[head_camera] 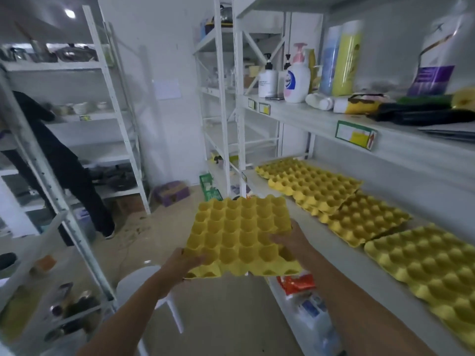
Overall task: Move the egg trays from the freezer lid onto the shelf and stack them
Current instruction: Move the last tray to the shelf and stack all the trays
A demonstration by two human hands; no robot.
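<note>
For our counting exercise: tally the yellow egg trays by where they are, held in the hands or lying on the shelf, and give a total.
Held tray, in left hand and right hand: 1
Shelf trays: at least 3; overlapping, so more may hide
Total: at least 4

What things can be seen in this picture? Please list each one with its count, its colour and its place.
held egg tray: one, yellow, in both hands, in the aisle beside the shelf
egg trays on the shelf: at least four, yellow, overlapping in a row along the right shelf
pump bottles: three or so, white, one with a pink top, upper right shelf
spray cans: two, blue and yellow-green, upper right shelf
shelf labels: three, green and yellow, on the shelf edge
basket: one, green, floor
box: one, purple, floor
other person: one, dark clothes, at the left rack
left hand: grips the tray's near left corner
right hand: holds the tray's near right edge
</note>
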